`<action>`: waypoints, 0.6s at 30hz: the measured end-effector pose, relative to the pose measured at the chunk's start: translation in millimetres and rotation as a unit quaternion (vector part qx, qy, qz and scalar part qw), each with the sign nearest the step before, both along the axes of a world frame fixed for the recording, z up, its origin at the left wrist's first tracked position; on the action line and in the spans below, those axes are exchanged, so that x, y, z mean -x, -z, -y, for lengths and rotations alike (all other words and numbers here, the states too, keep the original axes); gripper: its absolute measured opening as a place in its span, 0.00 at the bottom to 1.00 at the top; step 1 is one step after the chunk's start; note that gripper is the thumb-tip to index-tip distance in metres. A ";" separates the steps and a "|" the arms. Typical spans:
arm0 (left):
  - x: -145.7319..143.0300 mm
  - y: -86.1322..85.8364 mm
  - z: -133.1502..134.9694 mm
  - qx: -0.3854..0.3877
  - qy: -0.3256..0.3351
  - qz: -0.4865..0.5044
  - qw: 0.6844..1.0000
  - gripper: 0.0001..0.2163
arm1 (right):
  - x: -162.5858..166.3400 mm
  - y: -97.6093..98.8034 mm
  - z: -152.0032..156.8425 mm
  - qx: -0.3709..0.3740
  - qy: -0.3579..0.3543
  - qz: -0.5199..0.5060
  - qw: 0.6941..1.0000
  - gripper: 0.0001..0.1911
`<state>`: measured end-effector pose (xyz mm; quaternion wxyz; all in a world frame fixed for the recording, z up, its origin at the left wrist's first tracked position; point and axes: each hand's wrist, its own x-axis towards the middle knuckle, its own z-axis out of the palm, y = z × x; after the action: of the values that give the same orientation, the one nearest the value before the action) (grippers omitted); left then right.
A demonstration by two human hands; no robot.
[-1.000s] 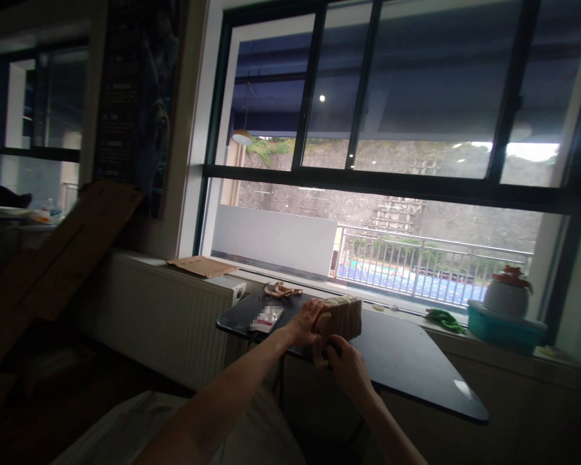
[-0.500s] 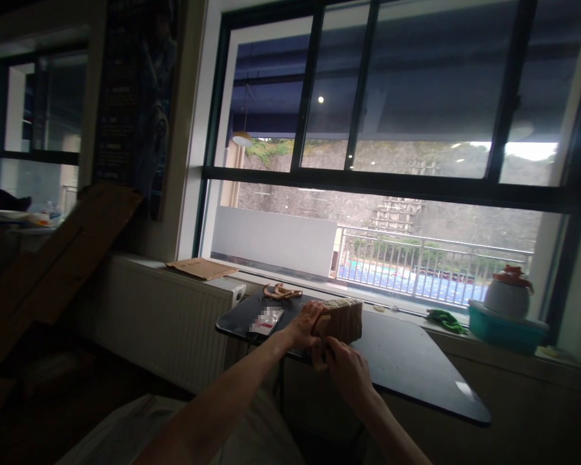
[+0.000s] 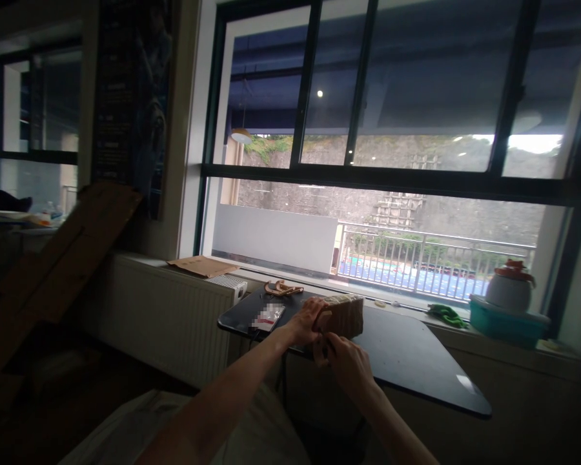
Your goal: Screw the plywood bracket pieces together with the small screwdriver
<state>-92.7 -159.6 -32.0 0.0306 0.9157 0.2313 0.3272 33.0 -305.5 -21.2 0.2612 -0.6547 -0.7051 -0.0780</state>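
A brown box-shaped package [image 3: 345,318] with a creased, shiny top rests near the front edge of the dark folding table [image 3: 416,352]. My left hand [image 3: 308,321] is closed over its left end. Just below and to the right, my right hand [image 3: 347,357] is closed, its fingers pinched at the near lower edge of the package. A curved pale-brown strip [image 3: 319,356] hangs by these fingertips; it is dim, and its far end is hidden between the hands.
Left on the table lie a small red-and-white packet [image 3: 272,316] and tan curved pieces [image 3: 283,289]. The windowsill bears a green cloth [image 3: 446,315] and a teal container [image 3: 506,321] under a white jug [image 3: 510,287]. A radiator [image 3: 169,316] and leaning cardboard [image 3: 72,265] stand left.
Both hands stay at the package with nearly the same grip. My right hand has shifted very slightly, and the curved strip shows less clearly. The view has tilted a little.
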 end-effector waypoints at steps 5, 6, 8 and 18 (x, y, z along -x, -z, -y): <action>-2.0 -0.6 0.2 0.001 0.000 0.004 1.000 0.37 | -10.5 17.3 -14.2 0.003 0.013 -0.054 0.998 0.16; -2.1 -0.6 0.2 0.001 -0.002 0.004 1.000 0.37 | -11.5 18.9 -15.5 0.004 0.013 -0.059 0.998 0.16; -2.0 -0.3 0.0 0.002 -0.003 0.004 1.000 0.37 | -11.5 18.9 -15.0 0.003 0.011 -0.061 0.998 0.16; 0.3 1.4 -3.3 -0.002 0.004 -0.010 1.000 0.38 | -0.8 7.6 -0.9 -0.010 -0.008 -0.021 1.000 0.14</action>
<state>-93.0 -156.2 -33.4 0.0280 0.9202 0.2269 0.3179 33.8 -304.7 -28.8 0.2830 -0.6481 -0.7036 -0.0695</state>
